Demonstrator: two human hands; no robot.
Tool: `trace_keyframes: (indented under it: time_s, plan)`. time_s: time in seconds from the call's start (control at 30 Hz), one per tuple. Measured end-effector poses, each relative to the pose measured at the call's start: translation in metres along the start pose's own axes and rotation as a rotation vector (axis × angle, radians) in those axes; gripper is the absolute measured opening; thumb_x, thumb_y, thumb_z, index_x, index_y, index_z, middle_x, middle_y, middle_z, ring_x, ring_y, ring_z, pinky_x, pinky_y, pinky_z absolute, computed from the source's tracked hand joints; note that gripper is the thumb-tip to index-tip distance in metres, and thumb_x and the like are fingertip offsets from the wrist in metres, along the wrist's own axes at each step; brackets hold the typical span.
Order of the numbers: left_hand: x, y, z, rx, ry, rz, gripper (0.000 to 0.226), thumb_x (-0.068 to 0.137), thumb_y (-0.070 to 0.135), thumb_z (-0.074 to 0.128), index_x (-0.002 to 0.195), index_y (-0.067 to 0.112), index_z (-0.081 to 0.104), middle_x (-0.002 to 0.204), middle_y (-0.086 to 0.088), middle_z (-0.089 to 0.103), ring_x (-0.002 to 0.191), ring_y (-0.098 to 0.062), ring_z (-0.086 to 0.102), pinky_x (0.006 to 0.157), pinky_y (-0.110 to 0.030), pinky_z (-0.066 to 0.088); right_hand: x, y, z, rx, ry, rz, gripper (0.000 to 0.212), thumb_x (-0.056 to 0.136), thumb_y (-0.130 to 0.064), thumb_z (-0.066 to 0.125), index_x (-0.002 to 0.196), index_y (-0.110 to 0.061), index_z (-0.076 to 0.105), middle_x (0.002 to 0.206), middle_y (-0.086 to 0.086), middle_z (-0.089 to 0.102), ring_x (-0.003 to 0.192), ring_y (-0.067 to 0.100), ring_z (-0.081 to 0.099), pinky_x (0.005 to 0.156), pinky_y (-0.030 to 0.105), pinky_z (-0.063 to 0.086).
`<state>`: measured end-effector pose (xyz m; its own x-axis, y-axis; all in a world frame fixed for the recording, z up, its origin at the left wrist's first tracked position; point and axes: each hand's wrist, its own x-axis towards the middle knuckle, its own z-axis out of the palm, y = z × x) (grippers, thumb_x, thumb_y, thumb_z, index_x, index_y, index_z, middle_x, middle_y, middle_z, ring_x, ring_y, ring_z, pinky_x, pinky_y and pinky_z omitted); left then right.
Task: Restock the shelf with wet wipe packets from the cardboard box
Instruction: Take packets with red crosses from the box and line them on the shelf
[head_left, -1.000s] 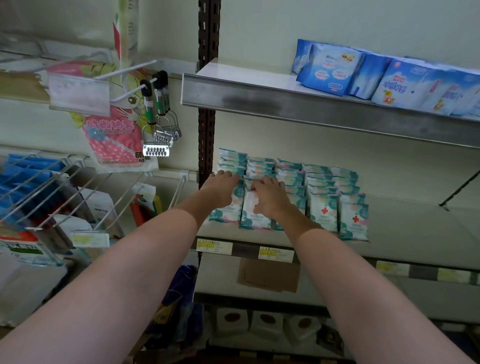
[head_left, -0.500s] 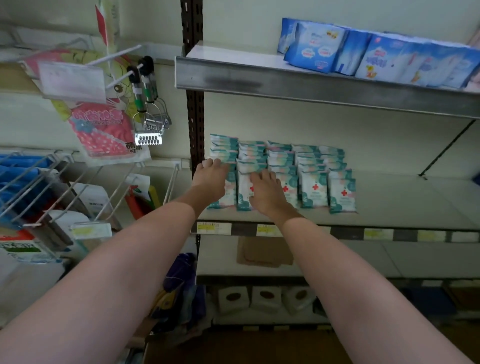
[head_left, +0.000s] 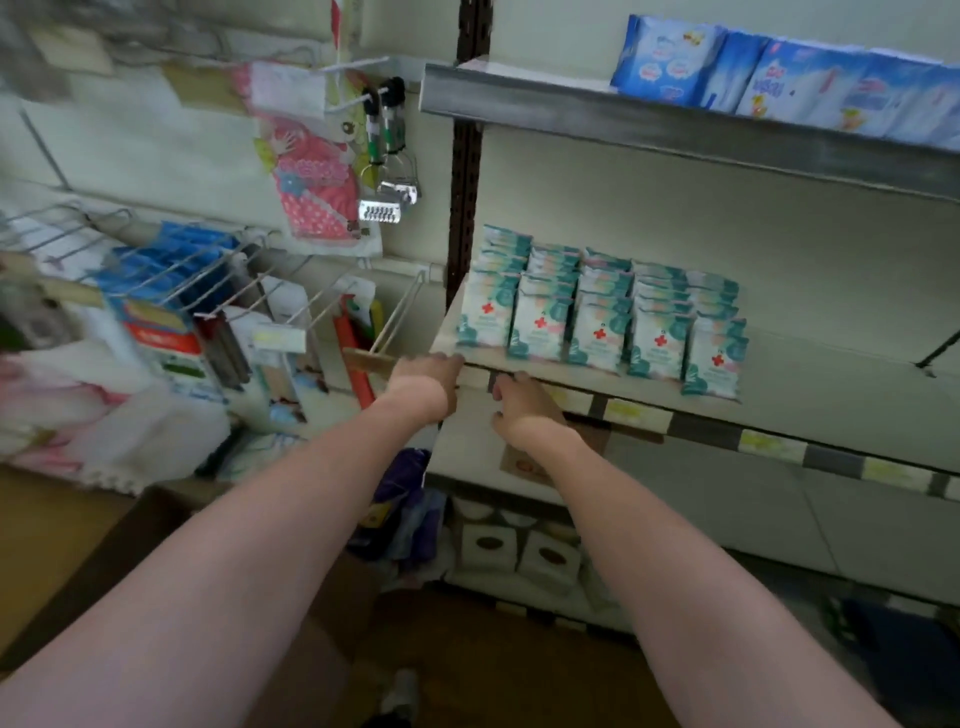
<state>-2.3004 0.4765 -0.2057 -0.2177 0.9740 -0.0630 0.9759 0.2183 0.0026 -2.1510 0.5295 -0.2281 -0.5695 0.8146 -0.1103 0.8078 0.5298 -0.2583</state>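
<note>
Hands: my left hand (head_left: 426, 376) and right hand (head_left: 522, 408) hang loose and hold nothing, below the shelf (head_left: 810, 374) edge.
Packets: wet wipe packets (head_left: 597, 317) stand in 5 rows at the shelf's left end.
Next: fetch more, fill rightward, fronts flush.

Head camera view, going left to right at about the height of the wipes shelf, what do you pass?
Wire rack with blue boxes → red tool handle → left hand → right hand → wet wipe packets → bare shelf.
</note>
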Motion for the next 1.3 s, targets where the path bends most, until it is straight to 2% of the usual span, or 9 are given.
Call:
trace_keyframes:
  time_s: [0.07, 0.17, 0.33, 0.4, 0.67, 0.8, 0.97, 1.1, 1.3]
  plan:
    - [-0.034, -0.009, 0.018, -0.034, -0.056, -0.043, 0.04, 0.09, 0.019, 0.052, 0.129, 0.019, 0.045, 0.123, -0.009, 0.058, 0.111, -0.029, 0.057, 0.086, -0.039, 0.047, -0.013, -0.01, 0.024, 0.009, -0.071, -0.022, 0.033, 0.094, -0.021, 0.056, 0.127, -0.016, 0.049, 0.13, 0.008, 0.046, 0.117, 0.029, 0.048, 0.089, 0.037, 0.045]
    - [-0.086, -0.023, 0.047, -0.025, -0.138, -0.121, 0.038, 0.091, 0.017, 0.048, 0.129, 0.017, 0.045, 0.12, -0.012, 0.06, 0.106, -0.032, 0.059, 0.073, -0.037, 0.044, -0.034, -0.027, 0.067, 0.05, -0.137, -0.088, 0.035, 0.093, -0.019, 0.056, 0.126, -0.015, 0.048, 0.128, 0.009, 0.046, 0.116, 0.03, 0.047, 0.093, 0.039, 0.046]
    - [-0.16, -0.046, 0.094, -0.03, -0.255, -0.234, 0.031, 0.094, 0.031, 0.05, 0.123, 0.018, 0.047, 0.121, -0.008, 0.058, 0.111, -0.032, 0.056, 0.083, -0.04, 0.041, -0.069, -0.07, 0.126, 0.105, -0.234, -0.16, 0.039, 0.09, -0.022, 0.064, 0.127, -0.016, 0.051, 0.126, 0.01, 0.051, 0.116, 0.031, 0.052, 0.096, 0.044, 0.049]
    - [-0.184, -0.059, 0.111, -0.035, -0.304, -0.274, 0.028, 0.094, 0.026, 0.048, 0.121, 0.018, 0.046, 0.116, -0.01, 0.059, 0.108, -0.032, 0.056, 0.085, -0.043, 0.042, -0.081, -0.086, 0.147, 0.079, -0.273, -0.186, 0.045, 0.091, -0.025, 0.066, 0.132, -0.015, 0.05, 0.131, 0.01, 0.05, 0.119, 0.03, 0.05, 0.096, 0.045, 0.05]
    - [-0.238, -0.114, 0.15, -0.127, -0.387, -0.473, 0.03, 0.096, 0.021, 0.046, 0.125, 0.016, 0.048, 0.119, -0.01, 0.057, 0.107, -0.031, 0.056, 0.078, -0.039, 0.041, -0.088, -0.144, 0.198, 0.034, -0.388, -0.292, 0.04, 0.092, -0.025, 0.066, 0.128, -0.018, 0.049, 0.132, 0.009, 0.047, 0.12, 0.03, 0.049, 0.091, 0.046, 0.053]
    - [-0.256, -0.142, 0.165, -0.18, -0.422, -0.496, 0.025, 0.099, 0.021, 0.043, 0.123, 0.015, 0.045, 0.113, -0.01, 0.057, 0.097, -0.031, 0.056, 0.074, -0.041, 0.049, -0.083, -0.174, 0.217, -0.001, -0.439, -0.308, 0.041, 0.094, -0.024, 0.063, 0.131, -0.018, 0.047, 0.133, 0.008, 0.045, 0.12, 0.03, 0.048, 0.091, 0.045, 0.052]
    - [-0.281, -0.184, 0.187, -0.245, -0.43, -0.551, 0.023, 0.098, 0.017, 0.044, 0.12, 0.014, 0.046, 0.113, -0.011, 0.055, 0.082, -0.027, 0.047, 0.062, -0.037, 0.04, -0.079, -0.215, 0.241, -0.04, -0.492, -0.31, 0.039, 0.095, -0.023, 0.062, 0.13, -0.016, 0.047, 0.132, 0.01, 0.045, 0.119, 0.031, 0.048, 0.092, 0.043, 0.049]
    - [-0.287, -0.218, 0.203, -0.31, -0.431, -0.571, 0.031, 0.098, 0.018, 0.044, 0.129, 0.015, 0.044, 0.12, -0.013, 0.052, 0.093, -0.03, 0.052, 0.063, -0.039, 0.041, -0.075, -0.246, 0.256, -0.124, -0.526, -0.35, 0.048, 0.096, -0.025, 0.062, 0.139, -0.014, 0.043, 0.137, 0.012, 0.045, 0.125, 0.032, 0.045, 0.096, 0.041, 0.045]
    - [-0.275, -0.26, 0.216, -0.333, -0.451, -0.547, 0.033, 0.096, 0.013, 0.047, 0.128, 0.013, 0.043, 0.12, -0.013, 0.05, 0.107, -0.032, 0.05, 0.068, -0.04, 0.039, -0.052, -0.283, 0.273, -0.137, -0.533, -0.343, 0.05, 0.097, -0.025, 0.061, 0.142, -0.014, 0.041, 0.141, 0.013, 0.043, 0.129, 0.032, 0.041, 0.1, 0.042, 0.042]
